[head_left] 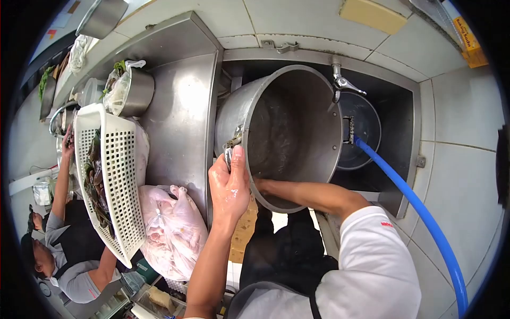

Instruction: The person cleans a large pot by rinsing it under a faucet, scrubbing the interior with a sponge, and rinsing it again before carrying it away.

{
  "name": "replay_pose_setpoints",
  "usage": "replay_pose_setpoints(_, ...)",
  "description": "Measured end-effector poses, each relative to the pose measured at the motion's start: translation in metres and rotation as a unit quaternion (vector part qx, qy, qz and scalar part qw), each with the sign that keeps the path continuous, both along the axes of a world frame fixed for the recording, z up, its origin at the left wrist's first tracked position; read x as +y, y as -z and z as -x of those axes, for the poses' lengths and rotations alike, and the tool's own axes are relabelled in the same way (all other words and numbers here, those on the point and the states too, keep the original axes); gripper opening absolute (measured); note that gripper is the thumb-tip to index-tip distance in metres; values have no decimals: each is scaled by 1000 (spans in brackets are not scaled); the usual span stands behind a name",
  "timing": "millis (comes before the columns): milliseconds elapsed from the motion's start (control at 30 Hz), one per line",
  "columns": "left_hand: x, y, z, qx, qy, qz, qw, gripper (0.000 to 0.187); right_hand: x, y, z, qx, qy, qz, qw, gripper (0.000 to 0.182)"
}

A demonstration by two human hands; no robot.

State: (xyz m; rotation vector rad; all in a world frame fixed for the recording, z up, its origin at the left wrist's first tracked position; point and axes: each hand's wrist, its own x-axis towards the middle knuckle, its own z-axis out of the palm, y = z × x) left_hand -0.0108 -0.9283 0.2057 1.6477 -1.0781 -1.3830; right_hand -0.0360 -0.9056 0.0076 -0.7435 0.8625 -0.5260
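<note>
A large steel stockpot (pixel 295 127) lies tilted on its side over the sink, its mouth facing me and its inner wall wet. My left hand (pixel 231 178), wet and with the thumb up, is closed around the metal handle (pixel 232 142) on the pot's left side. Across the lower part of the pot's mouth reaches my right forearm. My right hand (pixel 258 184) is low at the left inner side, close to the rim, with its fingers hidden.
A blue hose (pixel 414 196) runs into a round basin (pixel 366 114) in the sink (pixel 417 127), below a tap (pixel 340 82). On the left counter (pixel 178 101) are a bag of poultry (pixel 172 228), a white basket (pixel 119 175) and a pot (pixel 139 93). Another person (pixel 69 255) works beyond.
</note>
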Motion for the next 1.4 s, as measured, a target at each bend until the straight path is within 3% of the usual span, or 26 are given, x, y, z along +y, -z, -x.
replay_pose_setpoints(167,-1,3,-2,-1,3,13,1000,35,5,-68,34,-159,138,98,973,56)
replay_pose_setpoints(267,-2,-1,-2,-18,11,-3,1000,41,43,-61,81,-64,72,199,975,50)
replay_pose_setpoints(300,-2,-1,-2,-20,11,-4,1000,41,44,-25,104,84,-112,249,958,51)
replay_pose_setpoints(333,-2,-2,-2,-22,13,-5,1000,41,42,11,122,227,-286,284,887,52)
replay_pose_setpoints(367,-2,-3,-1,-23,15,-3,1000,41,37,46,131,357,-443,303,764,53)
replay_pose_setpoints(400,-2,-4,0,-8,8,-13,1000,41,29,66,132,356,-441,305,766,53)
replay_pose_setpoints(467,-1,-5,1,3,1,-18,1000,41,9,101,128,468,-328,394,720,49)
replay_pose_setpoints(533,-1,-6,2,-5,-5,-23,1000,40,9,147,43,499,-353,236,756,41)
replay_pose_setpoints(567,-1,-5,1,-10,-6,-18,1000,40,9,165,-13,383,-112,194,896,38)
replay_pose_setpoints(600,0,-4,0,-18,-3,-18,1000,40,6,182,-59,229,136,131,955,36)
replay_pose_setpoints(633,-1,-3,0,-23,3,-15,1000,40,-13,199,-78,226,140,137,954,36)
replay_pose_setpoints(667,-1,-5,0,-31,4,-16,999,39,-39,215,-91,247,167,241,924,36)
replay_pose_setpoints(767,1,-1,4,-10,-7,-4,1000,35,-114,244,-107,287,226,527,767,36)
replay_pose_setpoints(833,1,-2,4,-12,-2,-4,1000,35,-136,148,4,411,8,402,818,35)
replay_pose_setpoints(867,1,-2,3,-8,-1,-7,1000,35,-131,138,41,437,87,463,766,36)
replay_pose_setpoints(900,1,-2,3,-9,-1,-4,1000,35,-139,158,73,458,8,429,778,31)
replay_pose_setpoints(967,0,-2,3,-6,3,-6,1000,35,-128,181,126,526,-4,483,700,28)
replay_pose_setpoints(1033,1,-2,0,5,2,-10,1000,35,-82,125,133,550,-298,385,679,34)
replay_pose_setpoints(1100,0,1,0,6,3,-3,1000,34,-12,186,92,518,-217,401,724,36)
replay_pose_setpoints(1133,0,1,1,10,5,1,1000,34,5,158,63,442,-190,383,789,36)
replay_pose_setpoints(1167,-1,2,1,7,4,4,1000,34,8,125,21,365,-114,290,877,41)
replay_pose_setpoints(1200,0,2,1,0,3,3,1000,34,8,216,-59,88,42,236,967,53)
replay_pose_setpoints(1233,0,1,1,1,4,2,1000,34,-13,135,-56,-15,138,107,985,56)
replay_pose_setpoints(1300,0,1,1,-3,2,7,1000,34,-85,23,-22,-201,304,-150,919,62)
replay_pose_setpoints(1367,1,1,1,-10,5,7,1000,34,-152,-64,39,-264,424,-272,823,68)
replay_pose_setpoints(1400,1,0,1,-4,5,4,1000,34,-198,8,65,-344,519,-85,778,75)
